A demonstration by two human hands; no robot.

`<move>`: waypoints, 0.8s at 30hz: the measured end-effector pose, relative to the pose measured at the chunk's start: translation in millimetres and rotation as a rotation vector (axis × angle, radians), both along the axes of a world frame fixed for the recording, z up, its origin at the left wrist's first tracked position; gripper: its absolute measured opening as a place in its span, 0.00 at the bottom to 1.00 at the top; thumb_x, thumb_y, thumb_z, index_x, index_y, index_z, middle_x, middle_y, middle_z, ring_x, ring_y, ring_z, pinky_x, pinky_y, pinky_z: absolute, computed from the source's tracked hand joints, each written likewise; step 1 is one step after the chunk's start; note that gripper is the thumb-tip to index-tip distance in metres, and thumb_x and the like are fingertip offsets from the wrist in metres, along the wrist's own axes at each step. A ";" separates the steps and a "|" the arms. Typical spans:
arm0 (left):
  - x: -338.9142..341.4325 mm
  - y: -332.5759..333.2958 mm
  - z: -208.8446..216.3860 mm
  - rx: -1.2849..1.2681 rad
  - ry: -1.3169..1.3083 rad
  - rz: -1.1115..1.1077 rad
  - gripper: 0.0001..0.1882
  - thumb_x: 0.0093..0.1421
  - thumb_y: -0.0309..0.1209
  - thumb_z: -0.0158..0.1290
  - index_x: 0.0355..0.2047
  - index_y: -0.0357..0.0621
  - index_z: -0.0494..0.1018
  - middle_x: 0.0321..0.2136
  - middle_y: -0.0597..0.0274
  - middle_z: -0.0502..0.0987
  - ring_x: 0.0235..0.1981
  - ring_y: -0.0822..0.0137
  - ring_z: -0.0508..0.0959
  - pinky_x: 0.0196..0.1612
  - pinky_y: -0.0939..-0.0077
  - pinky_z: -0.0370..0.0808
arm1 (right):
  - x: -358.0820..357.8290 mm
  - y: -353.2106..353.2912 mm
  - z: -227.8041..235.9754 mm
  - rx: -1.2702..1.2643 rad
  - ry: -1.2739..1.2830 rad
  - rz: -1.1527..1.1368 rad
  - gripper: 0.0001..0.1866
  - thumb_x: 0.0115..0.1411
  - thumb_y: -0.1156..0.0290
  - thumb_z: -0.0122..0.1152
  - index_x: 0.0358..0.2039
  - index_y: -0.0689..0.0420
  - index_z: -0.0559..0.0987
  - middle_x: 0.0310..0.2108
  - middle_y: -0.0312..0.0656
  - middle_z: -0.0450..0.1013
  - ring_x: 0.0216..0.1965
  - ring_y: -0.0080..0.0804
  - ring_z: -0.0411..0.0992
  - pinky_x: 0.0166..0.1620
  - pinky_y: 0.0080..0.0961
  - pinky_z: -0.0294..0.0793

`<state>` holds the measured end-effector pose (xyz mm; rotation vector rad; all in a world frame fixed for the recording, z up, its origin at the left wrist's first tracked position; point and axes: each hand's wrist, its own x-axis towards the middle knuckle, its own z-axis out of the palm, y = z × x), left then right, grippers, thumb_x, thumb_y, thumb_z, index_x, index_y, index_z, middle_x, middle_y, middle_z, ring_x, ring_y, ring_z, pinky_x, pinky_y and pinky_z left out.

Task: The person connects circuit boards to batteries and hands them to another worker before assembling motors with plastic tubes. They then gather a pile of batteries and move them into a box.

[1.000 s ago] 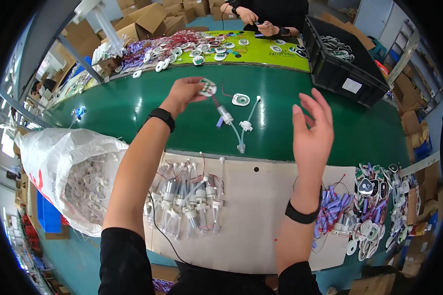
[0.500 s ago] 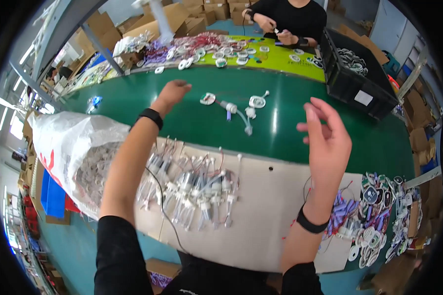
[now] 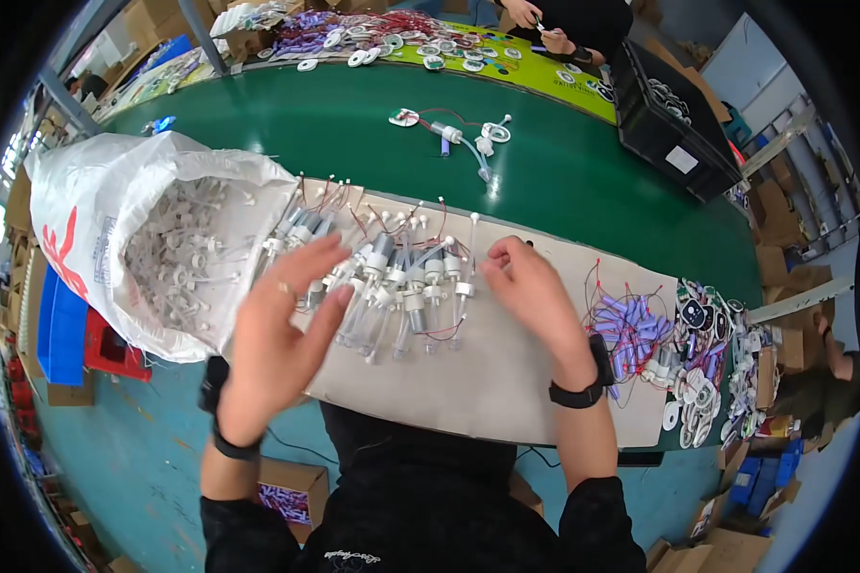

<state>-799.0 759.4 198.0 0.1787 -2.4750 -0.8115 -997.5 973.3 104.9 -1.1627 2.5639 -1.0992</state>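
My left hand hovers over the left end of a pile of small motor pumps, fingers spread and holding nothing. The pumps are silver cylinders with white fittings, clear tubes and red wires, lying on a beige board. Just right of the pile is my right hand, its fingers loosely bent and apart, with nothing visible in them. Its fingertips are close to a pump with an upright white-tipped tube. Farther away, a wired pump assembly with a round board, purple cylinder and tubing lies on the green table.
An open white sack of clear plastic parts stands at left. Purple cylindrical cells and round white parts lie at right. Beyond are a black crate and a co-worker's hands. A carton sits below.
Both hands have drawn back from above the green table toward the pump pile. The view has tipped downward, showing more floor. The wired assembly stays on the green table.
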 end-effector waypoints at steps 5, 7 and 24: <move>39.6 51.3 -89.4 0.220 -0.031 -0.028 0.19 0.55 0.20 0.59 0.48 0.42 0.76 0.51 0.51 0.77 0.53 0.51 0.77 0.53 0.61 0.75 | 19.5 -26.4 -33.6 0.220 -0.218 -0.159 0.30 0.52 0.56 0.68 0.45 0.65 0.69 0.36 0.52 0.75 0.38 0.47 0.77 0.43 0.37 0.75; 30.8 69.7 -111.0 0.201 -0.066 -0.073 0.20 0.54 0.20 0.60 0.49 0.42 0.76 0.52 0.52 0.76 0.54 0.51 0.76 0.55 0.59 0.74 | 21.9 -27.7 -38.0 0.214 -0.204 -0.158 0.30 0.52 0.57 0.68 0.46 0.65 0.68 0.36 0.53 0.75 0.38 0.48 0.77 0.44 0.37 0.76; -9.1 71.4 -160.1 -0.328 -0.083 -0.054 0.19 0.53 0.22 0.54 0.48 0.40 0.75 0.59 0.58 0.70 0.67 0.56 0.62 0.69 0.47 0.54 | 54.7 37.7 -6.7 0.248 0.296 -0.106 0.16 0.51 0.71 0.65 0.42 0.57 0.75 0.41 0.47 0.69 0.47 0.49 0.66 0.50 0.44 0.66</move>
